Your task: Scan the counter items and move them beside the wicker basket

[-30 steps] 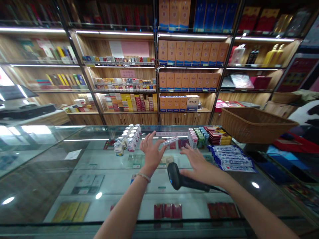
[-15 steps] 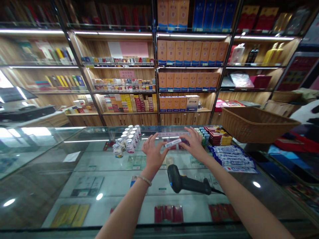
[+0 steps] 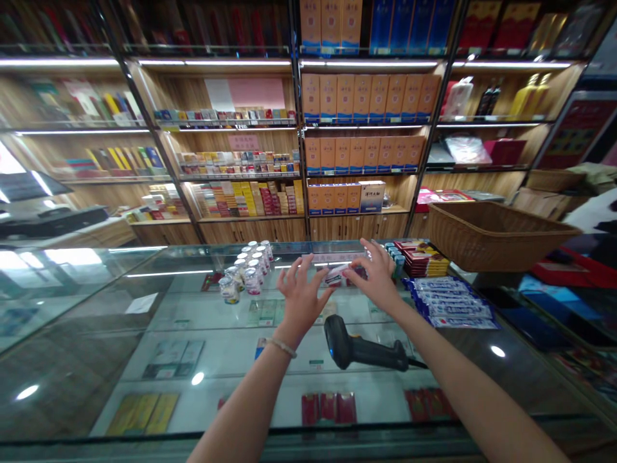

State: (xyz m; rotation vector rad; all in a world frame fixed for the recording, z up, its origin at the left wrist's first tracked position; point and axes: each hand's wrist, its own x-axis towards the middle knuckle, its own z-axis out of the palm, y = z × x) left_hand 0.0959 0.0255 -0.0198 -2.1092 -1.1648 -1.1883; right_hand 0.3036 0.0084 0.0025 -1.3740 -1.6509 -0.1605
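Note:
A small slim pack [image 3: 337, 275] with a white printed label is held above the glass counter [image 3: 231, 347]. My right hand [image 3: 375, 275] pinches its right end between thumb and fingers. At the pack's other end is my left hand [image 3: 299, 292], thumb and fingers spread apart; whether a fingertip still touches the pack I cannot tell. What kind of pack it is does not show clearly. Nearer to me, below both hands, a black handheld barcode scanner [image 3: 366, 350] lies on the glass, its cable running right under my right forearm.
Several small cans [image 3: 251, 270] stand left of my hands. To the right are blue-white stick packs [image 3: 450, 302], stacked red and yellow boxes [image 3: 420, 258] and a wicker basket [image 3: 496, 238]. Under the glass lie flat packs [image 3: 328, 409]. Stocked shelves [image 3: 359, 154] line the wall behind.
My left thumb and fingers have opened away from the pack, which both hands held before. The pack has tilted and shifted slightly right in my right hand. The scanner lies in place.

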